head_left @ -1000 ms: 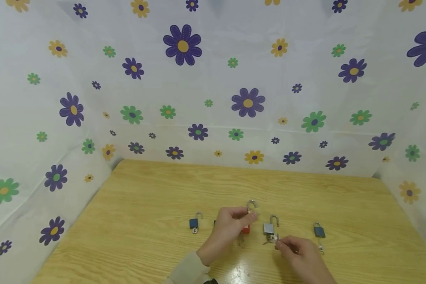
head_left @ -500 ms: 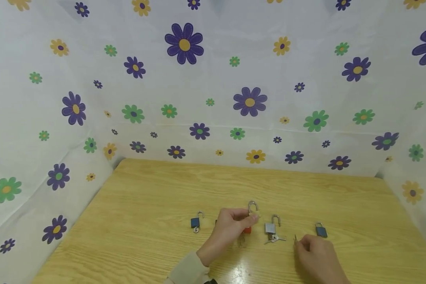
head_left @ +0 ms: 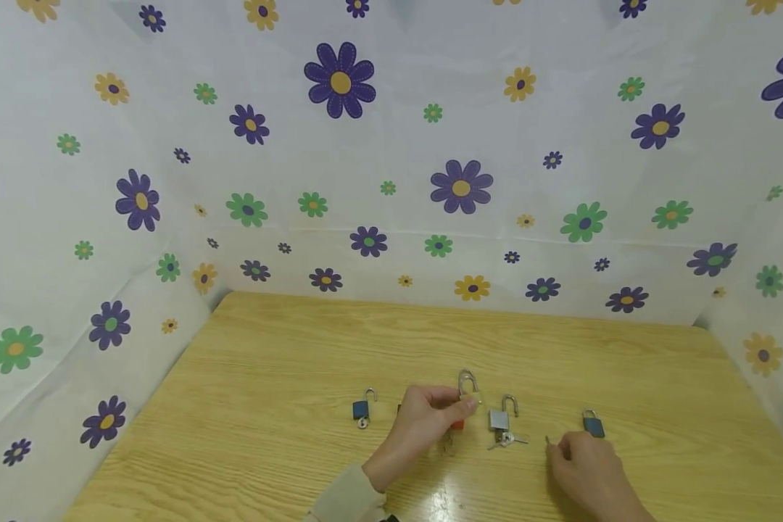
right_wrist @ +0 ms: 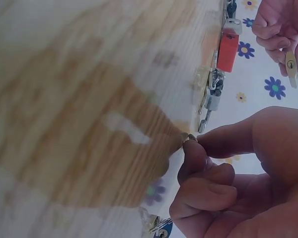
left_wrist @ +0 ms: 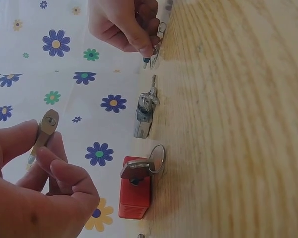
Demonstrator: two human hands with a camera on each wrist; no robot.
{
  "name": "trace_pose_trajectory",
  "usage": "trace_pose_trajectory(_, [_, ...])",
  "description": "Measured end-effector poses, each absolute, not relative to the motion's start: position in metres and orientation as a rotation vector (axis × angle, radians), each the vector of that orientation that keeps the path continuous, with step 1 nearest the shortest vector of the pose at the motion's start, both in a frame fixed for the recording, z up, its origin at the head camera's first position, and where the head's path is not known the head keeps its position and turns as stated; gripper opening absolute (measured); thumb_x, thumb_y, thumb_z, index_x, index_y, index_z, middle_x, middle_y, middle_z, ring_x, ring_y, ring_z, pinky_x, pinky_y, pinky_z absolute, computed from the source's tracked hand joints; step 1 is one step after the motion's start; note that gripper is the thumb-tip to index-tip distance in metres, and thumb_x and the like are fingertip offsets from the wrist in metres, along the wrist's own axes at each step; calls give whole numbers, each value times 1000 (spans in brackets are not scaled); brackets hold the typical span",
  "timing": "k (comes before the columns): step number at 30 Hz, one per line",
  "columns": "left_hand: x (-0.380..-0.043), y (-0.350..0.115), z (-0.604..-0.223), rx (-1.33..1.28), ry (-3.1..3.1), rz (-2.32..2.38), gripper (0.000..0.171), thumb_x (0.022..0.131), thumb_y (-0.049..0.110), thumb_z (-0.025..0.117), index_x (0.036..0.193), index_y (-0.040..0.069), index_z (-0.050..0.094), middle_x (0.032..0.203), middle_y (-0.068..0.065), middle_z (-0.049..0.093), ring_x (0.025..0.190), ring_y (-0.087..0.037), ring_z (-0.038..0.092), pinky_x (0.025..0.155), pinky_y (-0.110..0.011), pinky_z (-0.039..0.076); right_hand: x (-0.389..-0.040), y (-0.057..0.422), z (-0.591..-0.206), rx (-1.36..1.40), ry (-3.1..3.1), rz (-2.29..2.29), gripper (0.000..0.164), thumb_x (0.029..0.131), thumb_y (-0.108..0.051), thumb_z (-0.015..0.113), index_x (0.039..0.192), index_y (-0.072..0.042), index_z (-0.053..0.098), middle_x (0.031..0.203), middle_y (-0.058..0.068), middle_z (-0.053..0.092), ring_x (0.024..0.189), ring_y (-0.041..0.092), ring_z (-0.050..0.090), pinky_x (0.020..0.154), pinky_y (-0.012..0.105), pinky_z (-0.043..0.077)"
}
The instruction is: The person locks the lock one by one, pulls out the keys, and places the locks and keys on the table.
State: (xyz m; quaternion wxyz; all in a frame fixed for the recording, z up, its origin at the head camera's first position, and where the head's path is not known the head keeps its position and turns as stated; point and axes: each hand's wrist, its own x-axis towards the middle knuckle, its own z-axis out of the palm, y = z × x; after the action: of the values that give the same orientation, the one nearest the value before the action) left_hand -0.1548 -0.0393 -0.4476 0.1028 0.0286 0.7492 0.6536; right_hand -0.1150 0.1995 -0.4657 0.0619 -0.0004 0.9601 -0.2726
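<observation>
My left hand [head_left: 424, 420] holds a brass padlock [left_wrist: 48, 124] up between thumb and fingers, over the table. Its shackle [head_left: 467, 380] points up and away, and its keyhole end faces the left wrist camera. The thumb and forefinger of my right hand [head_left: 590, 467] pinch a small key [right_wrist: 189, 138], mostly hidden by the fingertips, low over the table. Between the hands lies a silver padlock [head_left: 499, 420] with its shackle raised and keys [head_left: 510, 439] at its lower end. Beneath my left hand is a red padlock [left_wrist: 135, 198] with a key in it.
On the left lies a blue padlock [head_left: 361, 410], shackle raised, with a key at its bottom. Another blue padlock [head_left: 593, 425] lies just beyond my right hand. The wooden table [head_left: 287, 348] meets a flower-printed cloth [head_left: 391, 145] at the back and sides.
My right hand has moved right, away from the silver padlock's keys, toward the right blue padlock, with the small key between its fingertips. My left hand keeps the brass padlock almost still.
</observation>
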Motion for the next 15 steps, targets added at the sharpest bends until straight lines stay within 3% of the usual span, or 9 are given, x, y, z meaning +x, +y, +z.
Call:
trace_pose_trajectory(6, [-153, -39, -448, 90, 2206, 1926, 25, 82, 32, 77, 93, 9, 79, 86, -7, 76, 77, -27, 67, 74, -43, 55, -113, 199, -465, -24, 2930, -800, 29, 88, -9, 63, 60, -7, 57, 51, 0, 46, 46, 13, 41, 45, 28, 35])
trace_pose_trajectory(12, [-154, -39, -448, 103, 2192, 1931, 25, 83, 33, 76, 94, 10, 80, 85, -8, 75, 72, -22, 63, 67, -36, 51, -115, 200, -467, -27, 2930, -781, 29, 88, -10, 64, 60, -7, 57, 51, 0, 47, 46, 13, 42, 45, 28, 36])
trace_pose_trajectory(15, [-153, -39, -448, 113, 2180, 1936, 26, 84, 32, 76, 96, 9, 79, 90, -8, 76, 77, -25, 66, 71, -41, 55, -115, 200, -467, -30, 2924, -772, 28, 88, -10, 64, 61, -7, 58, 52, 0, 48, 47, 13, 42, 45, 28, 36])
